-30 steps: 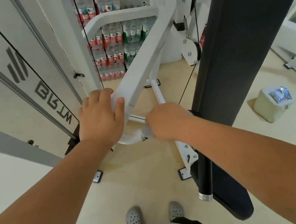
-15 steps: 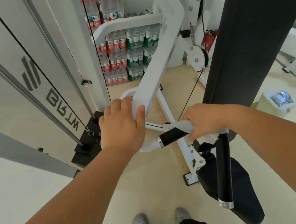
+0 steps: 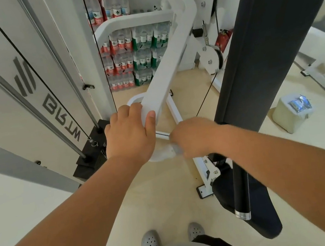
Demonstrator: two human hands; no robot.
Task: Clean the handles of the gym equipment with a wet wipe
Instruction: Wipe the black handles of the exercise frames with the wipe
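Two grey clogs [image 3: 150,243] at the near edge, on a pale floor. Both bare forearms reach forward and down from the near corners and converge mid-scene.

Right hand [image 3: 192,137]: knuckles up, fingers curled down in a fist around the wet wipe [image 3: 169,152]. Only a blurred white scrap of it shows at the fist's left edge. The handle being cleaned sits under this fist, at the near end of the white machine arm; its grip surface is hidden, so coverage can't be read.

Left hand [image 3: 130,135]: just left of the right one, not touching it. Fingers pressed together and hooked over the rounded end of the lever arm [image 3: 166,64], thumb laid against its near face. Reads as a bracing hold.

Step in hand, by judgement: wiping this handle. Next move likely calls for sliding the wrapped wipe along the grip while the left hand steadies the arm. After that, the second handle [image 3: 241,191], black with a chrome cap, hangs near right, untouched.

Further out:
- tall dark back pad [image 3: 266,37], right
- pack of wipes [image 3: 299,102] on a pale bin, far right
- stacked bottled water [image 3: 140,53], far centre
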